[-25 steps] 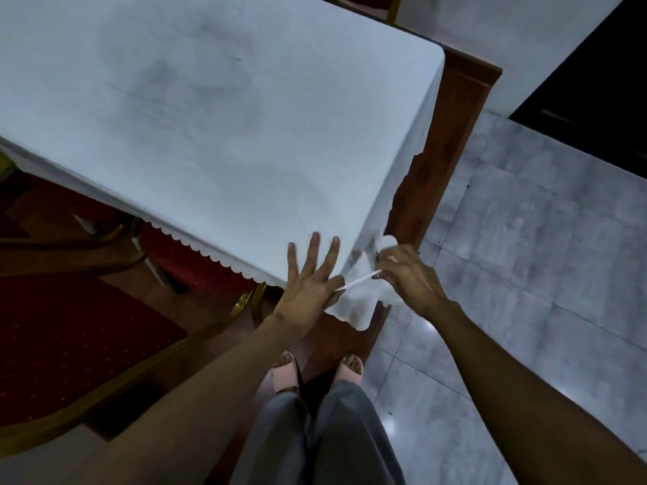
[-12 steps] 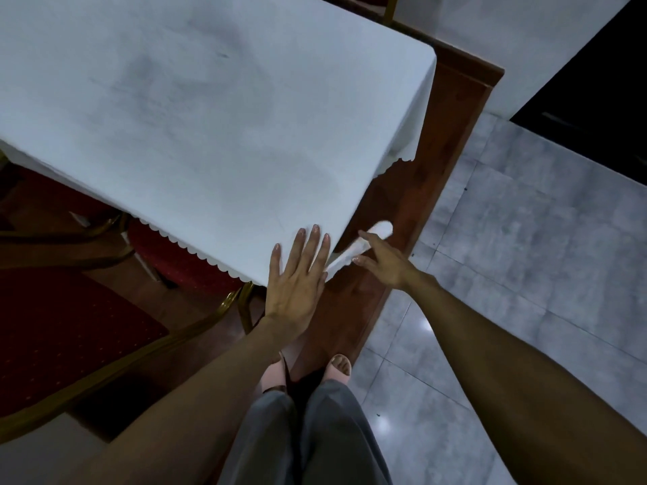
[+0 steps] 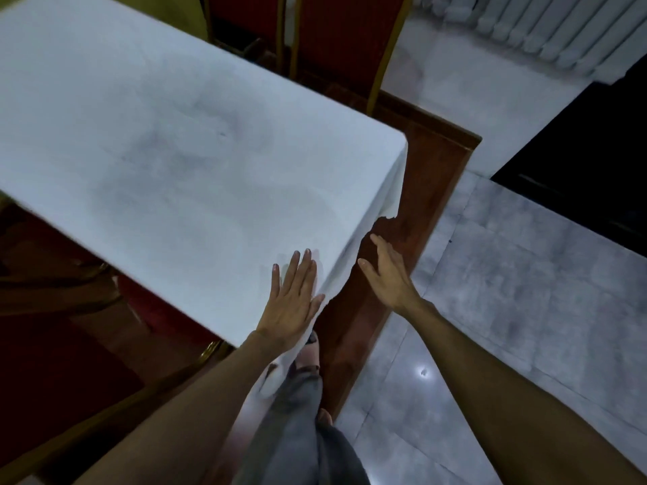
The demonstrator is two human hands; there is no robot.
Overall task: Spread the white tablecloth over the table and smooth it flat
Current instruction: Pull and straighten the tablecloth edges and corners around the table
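The white tablecloth (image 3: 182, 162) covers the table top and hangs over its right side, where the scalloped hem shows. My left hand (image 3: 292, 301) lies flat, fingers straight, on the cloth at the table's near right corner. My right hand (image 3: 388, 274) is beside the table's right edge, fingers straight, holding nothing, next to the hanging cloth; whether it touches the hem I cannot tell. The table itself is hidden under the cloth.
A brown wooden floor strip (image 3: 413, 218) runs along the table's right side, with grey tiles (image 3: 525, 292) beyond. Red chairs with gold frames stand at the far end (image 3: 336, 36) and at the left (image 3: 52, 362). A white radiator (image 3: 525, 26) lines the far wall. My legs are below.
My right hand has let go of the cloth's corner and opened out beside the table edge. The corner now hangs down. My left hand stays flat on the cloth. The view moved closer.
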